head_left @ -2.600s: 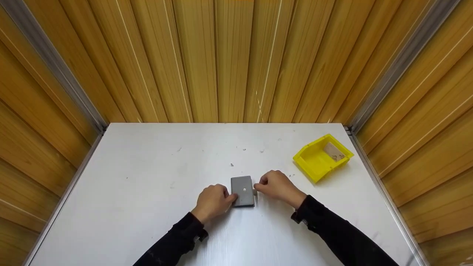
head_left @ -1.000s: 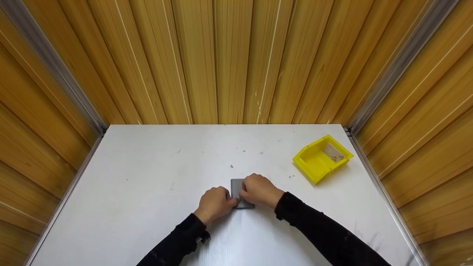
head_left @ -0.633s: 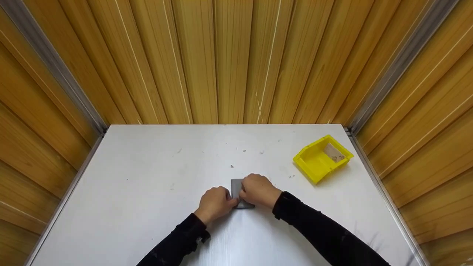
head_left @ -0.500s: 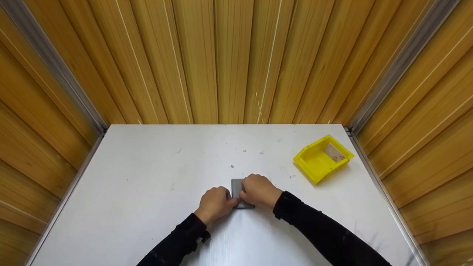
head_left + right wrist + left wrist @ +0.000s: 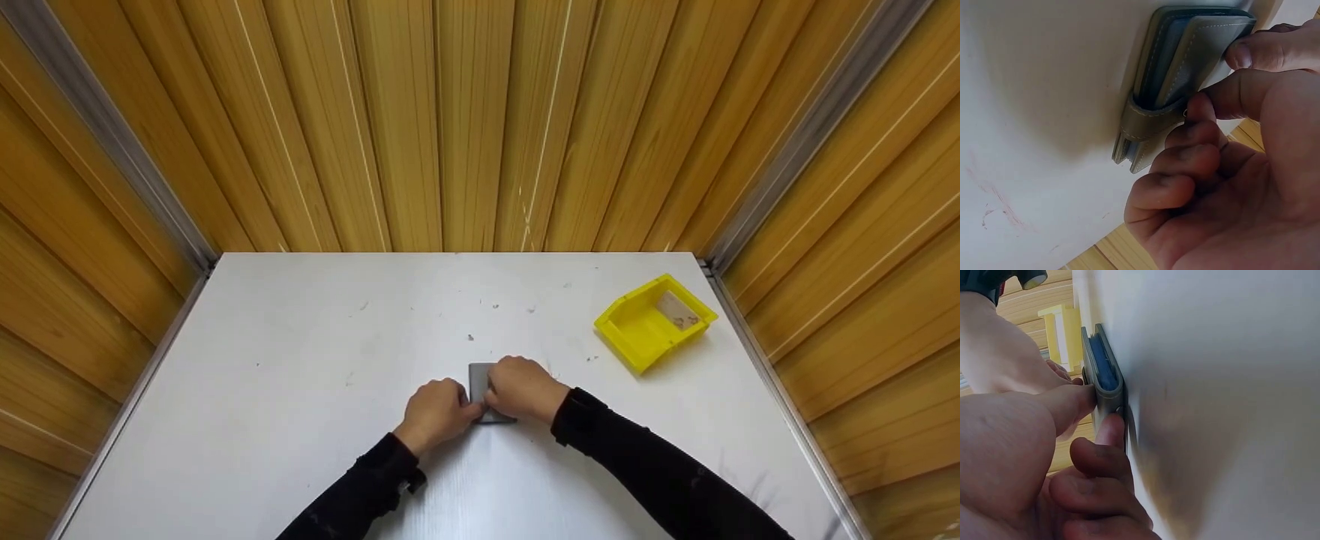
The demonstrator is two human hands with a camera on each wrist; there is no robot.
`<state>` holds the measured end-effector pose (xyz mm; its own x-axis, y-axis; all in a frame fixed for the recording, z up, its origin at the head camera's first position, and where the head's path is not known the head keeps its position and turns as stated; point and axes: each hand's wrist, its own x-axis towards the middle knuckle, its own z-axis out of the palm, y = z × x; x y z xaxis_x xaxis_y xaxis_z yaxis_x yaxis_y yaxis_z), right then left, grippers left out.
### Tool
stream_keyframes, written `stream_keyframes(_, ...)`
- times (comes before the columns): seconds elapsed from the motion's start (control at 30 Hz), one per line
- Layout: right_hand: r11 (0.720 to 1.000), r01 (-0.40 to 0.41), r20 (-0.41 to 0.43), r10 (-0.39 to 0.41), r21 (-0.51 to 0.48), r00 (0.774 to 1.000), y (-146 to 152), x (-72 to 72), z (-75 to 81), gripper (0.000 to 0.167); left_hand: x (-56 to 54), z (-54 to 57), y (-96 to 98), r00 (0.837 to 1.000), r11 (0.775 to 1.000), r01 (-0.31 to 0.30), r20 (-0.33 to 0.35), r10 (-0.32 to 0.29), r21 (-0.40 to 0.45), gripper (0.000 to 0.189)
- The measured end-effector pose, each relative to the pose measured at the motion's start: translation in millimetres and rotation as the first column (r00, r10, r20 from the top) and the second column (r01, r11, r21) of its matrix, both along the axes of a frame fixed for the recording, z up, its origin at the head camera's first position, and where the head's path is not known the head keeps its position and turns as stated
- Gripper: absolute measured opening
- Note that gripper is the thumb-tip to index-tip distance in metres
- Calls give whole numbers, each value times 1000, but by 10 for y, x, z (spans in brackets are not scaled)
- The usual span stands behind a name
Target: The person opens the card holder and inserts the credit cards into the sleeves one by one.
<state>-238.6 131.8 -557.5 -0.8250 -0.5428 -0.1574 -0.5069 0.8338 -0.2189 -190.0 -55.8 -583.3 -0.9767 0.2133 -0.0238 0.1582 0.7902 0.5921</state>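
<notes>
A grey stitched card wallet (image 5: 480, 381) lies on the white table, blue sleeves showing between its covers in the left wrist view. My left hand (image 5: 436, 409) pinches its spine edge, thumb (image 5: 1072, 402) on the upper cover and index finger low against the spine. In the right wrist view a strap (image 5: 1148, 121) wraps round the wallet's opening side. My right hand (image 5: 525, 388) is over the wallet's right half, thumb and curled index finger pinching the strap's end, where a bit of a metal snap shows. The rest of that snap is hidden by the fingers.
A yellow bin (image 5: 649, 326) with a beige label stands at the table's back right. Wood-patterned panels (image 5: 465, 127) rise behind and at both sides of the white table (image 5: 315, 315). Small scuffs mark its surface.
The strap stuck out at the wallet's right side; my right hand has since moved left, bringing it over the cover. During the last second both hands have stayed almost still.
</notes>
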Motion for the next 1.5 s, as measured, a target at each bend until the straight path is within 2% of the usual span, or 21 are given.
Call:
stream_keyframes(0.23, 1000, -9, -22, 9, 24, 1000, -41, 38, -2, 35, 2, -5, 1, 1000, 1000, -1, -7, 1, 3, 33)
stream_keyframes(0.57, 999, -41, -58, 43, 35, 997, -77, 63, -2, 36, 7, 0, -7, 1000, 1000, 4, 17, -4, 25, 40)
stream_keyframes(0.73, 999, -40, -19, 41, 18, 999, -41, 59, 3, 31, 9, 7, -7, 1000, 1000, -6, 27, 5, 25, 40)
stream_keyframes(0.97, 996, 40, 137, -29, -77, 990, 96, 107, 39, 30, 34, 15, -17, 1000, 998, -3, 2, 3, 55, 37)
stream_keyframes(1.03, 990, 49, 145, -30, -129, 989, 137, 128, 50, 28, 28, 40, -36, 999, 998, -7, -40, 9, 55, 37)
stream_keyframes(1.1, 981, 45, 118, -23, -187, 993, 177, 143, 67, 25, 13, 86, -57, 996, 999, -20, -89, 23, 34, 37)
stream_keyframes(1.2, 961, 37, 35, -28, -275, 999, 243, 137, 94, 22, -17, 170, -92, 981, 998, -51, -188, 45, -27, 35)
stream_keyframes(1.3, 941, 58, -63, -84, -333, 994, 326, 120, 110, 19, -35, 259, -131, 960, 994, -83, -272, 62, -67, 30)
stream_keyframes(1.4, 930, 87, -167, -155, -358, 974, 414, 117, 93, 14, -40, 316, -187, 932, 993, -103, -356, 74, -63, 23)
stream_keyframes(1.5, 923, 107, -253, -211, -369, 944, 495, 128, 53, 7, -53, 333, -250, 889, 991, -119, -452, 81, -56, 16)
